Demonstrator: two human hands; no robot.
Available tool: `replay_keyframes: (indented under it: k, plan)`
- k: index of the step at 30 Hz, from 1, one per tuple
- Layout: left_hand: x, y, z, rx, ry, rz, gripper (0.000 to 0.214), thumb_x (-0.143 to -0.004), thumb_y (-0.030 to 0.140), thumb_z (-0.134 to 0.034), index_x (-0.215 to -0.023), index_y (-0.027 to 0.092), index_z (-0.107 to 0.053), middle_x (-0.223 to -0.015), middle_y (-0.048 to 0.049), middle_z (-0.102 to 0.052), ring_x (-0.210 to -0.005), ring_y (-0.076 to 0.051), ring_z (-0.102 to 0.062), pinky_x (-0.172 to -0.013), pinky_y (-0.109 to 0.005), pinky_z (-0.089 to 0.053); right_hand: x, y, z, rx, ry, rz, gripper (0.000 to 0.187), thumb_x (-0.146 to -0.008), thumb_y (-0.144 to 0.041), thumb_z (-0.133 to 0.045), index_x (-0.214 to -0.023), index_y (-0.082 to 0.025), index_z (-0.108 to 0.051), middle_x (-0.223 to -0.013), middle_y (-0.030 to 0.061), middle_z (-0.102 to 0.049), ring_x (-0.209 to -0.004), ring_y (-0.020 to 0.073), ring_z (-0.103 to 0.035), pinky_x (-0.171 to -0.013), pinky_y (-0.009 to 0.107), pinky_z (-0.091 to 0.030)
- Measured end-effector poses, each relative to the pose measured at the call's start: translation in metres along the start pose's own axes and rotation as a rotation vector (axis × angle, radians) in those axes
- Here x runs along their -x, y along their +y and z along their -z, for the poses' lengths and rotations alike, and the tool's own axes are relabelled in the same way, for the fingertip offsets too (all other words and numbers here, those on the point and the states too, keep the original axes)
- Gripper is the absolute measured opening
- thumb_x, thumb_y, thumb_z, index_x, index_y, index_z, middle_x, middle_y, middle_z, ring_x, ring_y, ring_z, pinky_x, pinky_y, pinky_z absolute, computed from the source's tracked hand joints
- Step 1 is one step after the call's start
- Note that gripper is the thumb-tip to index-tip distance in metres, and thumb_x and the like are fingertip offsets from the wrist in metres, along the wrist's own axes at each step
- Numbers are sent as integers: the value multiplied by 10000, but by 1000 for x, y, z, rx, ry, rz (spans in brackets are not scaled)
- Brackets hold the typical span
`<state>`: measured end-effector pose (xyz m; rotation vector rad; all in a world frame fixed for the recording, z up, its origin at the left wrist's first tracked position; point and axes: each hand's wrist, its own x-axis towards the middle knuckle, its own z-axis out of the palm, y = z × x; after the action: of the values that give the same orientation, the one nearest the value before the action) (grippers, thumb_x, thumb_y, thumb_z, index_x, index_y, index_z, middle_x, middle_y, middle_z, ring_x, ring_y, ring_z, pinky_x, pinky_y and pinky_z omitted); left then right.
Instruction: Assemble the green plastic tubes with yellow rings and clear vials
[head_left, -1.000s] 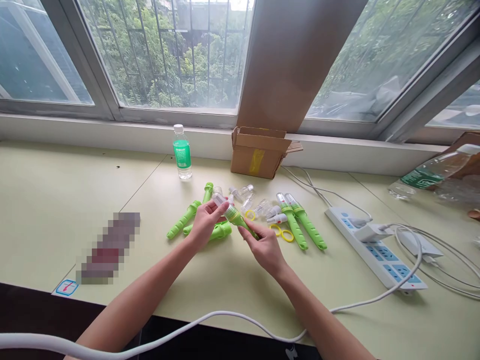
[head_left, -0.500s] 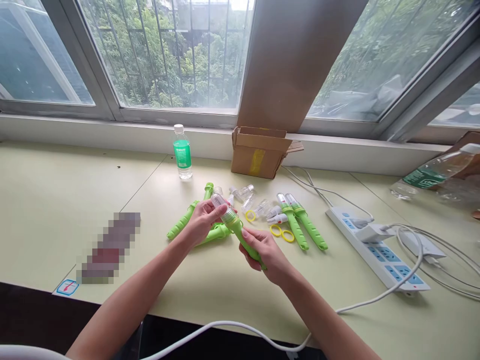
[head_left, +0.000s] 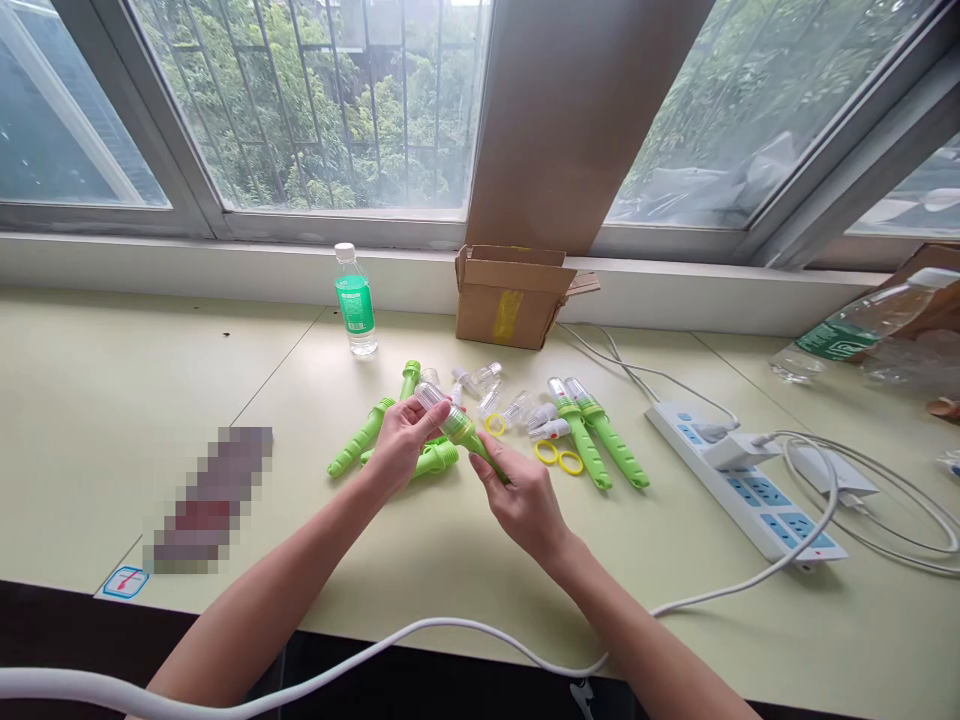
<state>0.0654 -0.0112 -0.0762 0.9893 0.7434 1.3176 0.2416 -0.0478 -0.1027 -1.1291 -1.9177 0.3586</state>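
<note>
Both hands hold one green-handled stick with a clear ribbed cap (head_left: 452, 418), tilted above the table. My left hand (head_left: 405, 435) pinches the clear cap between thumb and fingers. Around the green handle, my right hand (head_left: 525, 490) is closed, covering its lower end. Beside and partly behind my left hand lie several green handles (head_left: 360, 440) without caps. Just beyond the held stick are loose clear caps (head_left: 517, 408), small white pieces (head_left: 550, 430) and yellow rings (head_left: 546, 453). Two capped green sticks (head_left: 589, 445) lie side by side to the right.
A bottle with a green label (head_left: 355, 305) and an open cardboard box (head_left: 510, 300) stand towards the window. At right, a power strip (head_left: 742, 485) carries plugs and looping cables. A white cable (head_left: 420, 628) crosses low in front. A larger bottle (head_left: 847, 340) leans at far right.
My right hand has turned and shifted its hold along the green handle, nearer the cap. My left hand stays on the cap. The whole view has shifted slightly.
</note>
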Motion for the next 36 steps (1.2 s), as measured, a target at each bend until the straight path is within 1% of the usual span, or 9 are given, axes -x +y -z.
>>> replay_keyframes:
  k: [5,8,12,14,16,20,24,29,36]
  plan:
    - [1,5,2,-13,-28,9,381,-742,427,-753,-943,113,-673,-887,-115,-717,-891,-253,-691,-881,-412,-528,-2,-13,4,-378,-166,-321,462,-920,-468,-521,-1265,-185,-641,-512,-34,-471,-423,113,-369,-410,248,-294]
    - [1,2,-1,-55,-3,-36,392,-757,451,-734,-967,127,-665,-897,-105,-717,-898,-249,-689,-878,-403,-524,-4,-12,5,-437,-197,-346,482,-925,-489,-506,-1283,-189,-627,-510,-40,-470,-422,107,-369,-410,241,-301]
    - [1,-2,-2,-219,8,-117,414,-817,479,-660,-1076,157,-647,-957,-91,-711,-972,-239,-669,-918,-387,-502,-8,-2,9,-197,-65,-192,436,-925,-458,-506,-1223,-184,-668,-833,79,-724,-705,215,-645,-642,315,-508]
    - [1,-5,1,-383,12,-176,398,-851,489,-610,-1090,174,-650,-1008,-93,-705,-999,-242,-660,-928,-381,-491,-11,4,16,-61,5,-143,436,-925,-444,-497,-1225,-175,-663,-1083,132,-718,-943,276,-668,-800,364,-520]
    - [2,-7,4,-634,4,-264,356,-877,472,-575,-1087,196,-654,-1053,-95,-696,-1027,-256,-650,-938,-387,-479,-15,12,30,55,91,-205,461,-930,-441,-474,-1253,-157,-640,-1149,149,-698,-1011,293,-655,-845,384,-511]
    - [3,-10,8,-1226,-183,-482,287,-897,399,-552,-1078,192,-635,-1100,-114,-661,-1070,-286,-606,-936,-433,-470,-26,30,68,317,251,-432,470,-924,-423,-443,-1286,-178,-615,-1044,133,-728,-843,284,-662,-750,385,-488]
    - [5,-12,8,-1575,-334,-571,270,-888,387,-565,-1020,159,-624,-1201,-146,-583,-1174,-310,-519,-1048,-498,-385,-26,59,106,531,343,-555,417,-902,-386,-434,-1185,-199,-676,-902,131,-731,-751,280,-619,-647,353,-410]
    - [7,-14,13,-1703,-367,-543,268,-861,398,-600,-966,153,-626,-1233,-162,-548,-1200,-333,-484,-1094,-561,-299,-12,111,132,720,296,-569,459,-866,-397,-466,-1187,-156,-686,-905,222,-703,-709,295,-599,-606,383,-343]
    - [7,-14,15,-1740,-392,-531,233,-853,367,-610,-950,156,-623,-1224,-162,-548,-1204,-329,-481,-1084,-548,-304,3,159,136,758,232,-668,359,-776,-395,-568,-993,-184,-761,-756,228,-675,-577,286,-567,-528,398,-311]
